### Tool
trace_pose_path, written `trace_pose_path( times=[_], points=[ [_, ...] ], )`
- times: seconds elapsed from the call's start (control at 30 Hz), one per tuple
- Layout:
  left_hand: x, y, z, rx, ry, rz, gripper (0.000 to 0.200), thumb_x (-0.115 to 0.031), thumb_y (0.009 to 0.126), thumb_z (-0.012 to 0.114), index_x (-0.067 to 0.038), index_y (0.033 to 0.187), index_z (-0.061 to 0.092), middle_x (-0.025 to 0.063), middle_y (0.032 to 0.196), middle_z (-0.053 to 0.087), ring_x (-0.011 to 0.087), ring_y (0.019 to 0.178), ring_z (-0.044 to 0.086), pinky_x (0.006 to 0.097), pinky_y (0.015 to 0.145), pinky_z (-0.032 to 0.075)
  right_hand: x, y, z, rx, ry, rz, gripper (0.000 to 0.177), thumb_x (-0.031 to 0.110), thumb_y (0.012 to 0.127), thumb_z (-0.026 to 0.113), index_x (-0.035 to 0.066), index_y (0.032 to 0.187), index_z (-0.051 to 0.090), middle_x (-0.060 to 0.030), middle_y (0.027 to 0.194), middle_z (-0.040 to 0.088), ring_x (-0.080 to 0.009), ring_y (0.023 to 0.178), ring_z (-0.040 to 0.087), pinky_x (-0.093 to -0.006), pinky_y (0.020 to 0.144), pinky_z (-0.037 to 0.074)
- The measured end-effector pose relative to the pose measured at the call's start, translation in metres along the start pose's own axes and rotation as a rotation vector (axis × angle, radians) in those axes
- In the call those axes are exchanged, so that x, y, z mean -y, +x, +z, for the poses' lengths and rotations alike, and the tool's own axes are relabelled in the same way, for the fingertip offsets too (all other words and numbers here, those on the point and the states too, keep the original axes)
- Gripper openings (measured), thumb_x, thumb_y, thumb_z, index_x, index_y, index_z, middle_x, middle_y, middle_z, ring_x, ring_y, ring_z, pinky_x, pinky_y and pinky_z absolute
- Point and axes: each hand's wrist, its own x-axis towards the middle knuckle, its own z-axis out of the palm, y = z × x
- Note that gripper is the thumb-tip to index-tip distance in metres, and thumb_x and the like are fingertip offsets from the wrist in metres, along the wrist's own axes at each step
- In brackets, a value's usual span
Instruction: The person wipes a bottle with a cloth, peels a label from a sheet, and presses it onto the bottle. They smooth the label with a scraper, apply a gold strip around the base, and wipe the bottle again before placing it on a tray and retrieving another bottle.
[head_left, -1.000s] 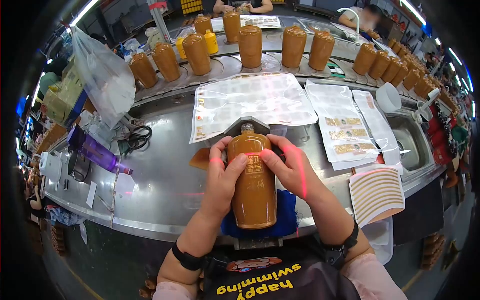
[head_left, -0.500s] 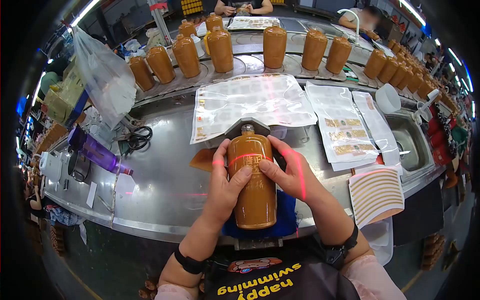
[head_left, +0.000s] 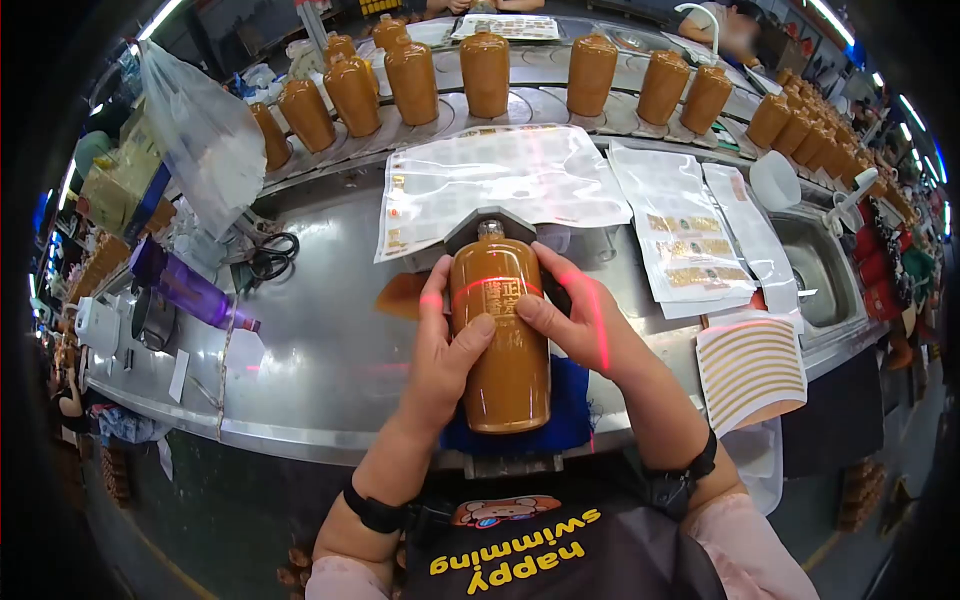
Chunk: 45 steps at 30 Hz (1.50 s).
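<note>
A glossy brown bottle [head_left: 505,385] with gold characters on its front lies between my hands, its neck pointing away from me. My left hand [head_left: 445,345] wraps its left side, thumb on the front face. On the opposite side my right hand [head_left: 578,322] grips it, with the thumb beside the gold characters. The neck sits at a dark grey angular holder [head_left: 462,234], and a blue cloth [head_left: 570,412] shows under the lower part. A red light line crosses the bottle and both hands.
Beyond a sticker sheet [head_left: 500,190], brown bottles [head_left: 487,80] line a conveyor [head_left: 540,110]. Label sheets [head_left: 680,235], a striped strip sheet [head_left: 752,365] and a sink [head_left: 825,270] are right. Scissors [head_left: 272,256] and a purple water bottle [head_left: 190,290] are left. Other people sit beyond.
The bottles on the conveyor have shifted to the right. The whole view has moved slightly, while both hands keep their hold on the bottle with little visible change.
</note>
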Motion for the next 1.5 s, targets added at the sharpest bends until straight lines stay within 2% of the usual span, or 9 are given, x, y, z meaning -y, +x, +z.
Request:
trace_pose_path(
  times=[0.2, 0.43, 0.73, 0.9, 1.0, 1.13, 1.2, 1.33, 1.5],
  points=[
    [0.0, 0.0, 0.003, -0.021, -0.002, -0.008, 0.08, -0.023, 0.093, 0.06, 0.001, 0.151, 0.011, 0.0184, 0.145, 0.034, 0.0224, 0.13, 0.041, 0.0342, 0.107, 0.037, 0.004, -0.001, -0.002, 0.02, 0.012, 0.025, 0.079, 0.041, 0.09, 0.066, -0.012, 0.14, 0.035, -0.0321, 0.133, 0.051, -0.0365, 0.13, 0.048, -0.0385, 0.106, 0.039],
    [0.005, 0.001, 0.002, -0.047, 0.09, 0.01, 0.08, -0.023, 0.092, 0.059, 0.003, 0.151, 0.011, 0.0185, 0.144, 0.035, 0.0229, 0.13, 0.041, 0.0348, 0.108, 0.036, 0.005, -0.004, -0.008, -0.083, -0.152, -0.104, 0.066, 0.029, 0.089, 0.067, -0.007, 0.139, 0.042, -0.0237, 0.109, 0.063, -0.0212, 0.076, 0.063, -0.0329, 0.07, 0.05],
    [0.004, 0.0, 0.001, -0.025, 0.136, 0.013, 0.076, -0.027, 0.096, 0.055, 0.002, 0.151, 0.012, 0.0164, 0.145, 0.037, 0.0206, 0.13, 0.041, 0.0336, 0.108, 0.034, 0.081, 0.068, -0.027, 0.307, -0.715, -0.412, 0.019, 0.017, 0.084, 0.066, 0.003, 0.093, 0.056, -0.0172, 0.077, 0.065, -0.0392, 0.074, 0.064, -0.0414, 0.064, 0.052],
    [0.005, -0.005, -0.009, -0.008, -0.123, 0.007, 0.073, -0.041, 0.101, 0.045, -0.003, 0.152, 0.011, 0.0165, 0.146, 0.038, 0.0235, 0.133, 0.041, 0.0359, 0.109, 0.035, 0.082, 0.028, -0.007, 0.202, -0.878, -0.913, 0.017, 0.018, 0.066, 0.068, 0.02, 0.081, 0.06, 0.0003, 0.078, 0.048, -0.0209, 0.085, 0.056, -0.0404, 0.078, 0.044],
    [-0.001, -0.012, -0.007, -0.014, -0.187, -0.036, 0.071, -0.045, 0.103, 0.04, -0.002, 0.152, 0.012, 0.0172, 0.14, 0.046, 0.0249, 0.132, 0.044, 0.0381, 0.109, 0.036, 0.077, 0.03, -0.007, 0.577, -0.489, -0.738, 0.013, 0.021, 0.075, 0.069, 0.011, 0.08, 0.061, -0.0065, 0.086, 0.062, -0.0243, 0.089, 0.064, -0.0452, 0.079, 0.048],
    [0.006, -0.011, -0.01, -0.036, -0.155, 0.012, 0.07, -0.044, 0.103, 0.037, 0.0, 0.152, 0.011, 0.0191, 0.143, 0.043, 0.0256, 0.133, 0.043, 0.0388, 0.111, 0.033, 0.08, 0.074, -0.018, -0.052, -0.89, -0.638, 0.019, 0.019, 0.077, 0.075, 0.007, 0.088, 0.065, -0.0118, 0.08, 0.063, -0.0314, 0.075, 0.063, -0.0394, 0.067, 0.048],
    [0.007, -0.012, -0.012, -0.046, -0.182, 0.013, 0.07, -0.044, 0.104, 0.036, 0.001, 0.152, 0.011, 0.019, 0.146, 0.04, 0.0257, 0.134, 0.042, 0.0387, 0.112, 0.032, 0.073, 0.06, -0.018, 0.229, -0.559, -0.594, 0.019, 0.02, 0.077, 0.076, 0.007, 0.086, 0.064, -0.0095, 0.081, 0.062, -0.0303, 0.075, 0.061, -0.0389, 0.069, 0.046],
    [-0.01, -0.007, -0.013, 0.006, 0.485, 0.342, 0.072, -0.049, 0.101, 0.039, 0.001, 0.149, 0.022, 0.0201, 0.146, 0.04, 0.0294, 0.135, 0.038, 0.0437, 0.115, 0.024, 0.049, 0.024, -0.028, -0.047, -0.631, -0.695, 0.021, 0.02, 0.076, 0.079, 0.01, 0.088, 0.065, -0.0056, 0.077, 0.058, -0.0265, 0.075, 0.057, -0.038, 0.07, 0.045],
    [-0.041, 0.006, -0.01, 0.298, 1.266, 0.712, 0.063, -0.058, 0.092, 0.05, -0.011, 0.133, 0.056, 0.0104, 0.119, 0.062, 0.0266, 0.125, 0.045, 0.0495, 0.117, 0.012, 0.034, -0.011, -0.034, -0.23, -0.115, -0.093, 0.017, 0.015, 0.082, 0.073, 0.002, 0.089, 0.064, -0.0077, 0.07, 0.06, -0.0137, 0.059, 0.055, -0.029, 0.054, 0.045]
  ],
)
